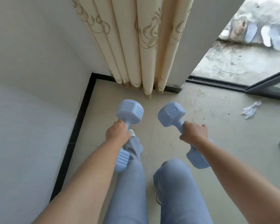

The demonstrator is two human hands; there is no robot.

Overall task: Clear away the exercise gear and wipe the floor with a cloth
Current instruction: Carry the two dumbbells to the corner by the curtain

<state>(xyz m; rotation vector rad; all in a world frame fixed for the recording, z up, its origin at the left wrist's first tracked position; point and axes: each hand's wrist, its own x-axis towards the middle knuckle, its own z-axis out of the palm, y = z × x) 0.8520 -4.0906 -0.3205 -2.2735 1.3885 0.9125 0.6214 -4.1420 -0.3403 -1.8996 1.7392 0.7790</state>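
My left hand (117, 132) wraps the handle of one blue dumbbell (130, 111), my right hand (194, 132) the other dumbbell (171, 113); both hang clear above the floor (200, 120), carried one apiece for balance. The corner by the curtain (145, 46) looks the likely spot to stow them. A crumpled cloth (251, 109) lies off right, well apart, unused.

A room in a home is seen — most likely a bedroom or living room. Long cream curtains (145, 46) are hung by a white wall (31, 46), and a pale tiled floor (200, 126) is edged with a black strip. A sliding door (268, 84) is left open to a rough balcony (242, 62) — shoes (265, 36) are kept there.
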